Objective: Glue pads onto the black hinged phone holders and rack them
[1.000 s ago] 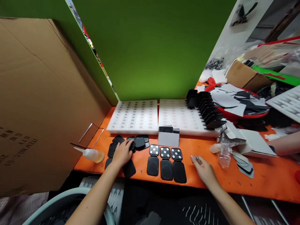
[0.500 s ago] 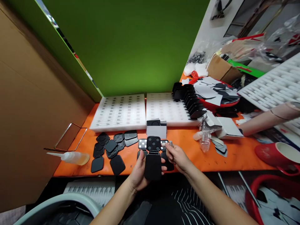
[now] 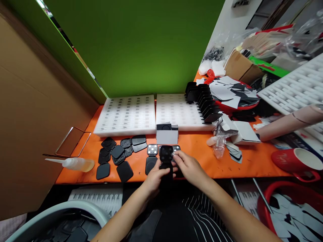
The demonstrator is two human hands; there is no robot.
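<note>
My left hand (image 3: 153, 178) grips a black hinged square case (image 3: 166, 153), its upper leaf raised and marked with faint round spots. At the right edge of that leaf, my right hand (image 3: 189, 166) has thumb and fingers pinched together; a small pale bit shows at the fingertips, too small to name. On the bench beyond lie an open hinged case with white dots (image 3: 152, 150) and another partly hidden behind the held one. A stack of grey and black cards (image 3: 167, 136) stands just past them. Several black square cases (image 3: 117, 152) lie loosely to the left.
Two white foam trays (image 3: 126, 116) line the back, black plates (image 3: 208, 109) standing upright in the right one. A dropper bottle (image 3: 78, 164) lies left. A clear plastic bag (image 3: 220, 144), a red mug (image 3: 285, 160) and a cardboard tube (image 3: 290, 122) sit right. An orange cover (image 3: 196, 151) lies over the bench.
The held case has tilted, so its lower leaf now shows less, and my left thumb has come across it. My right fingertips have moved left to the upper leaf's edge. The view has shifted slightly.
</note>
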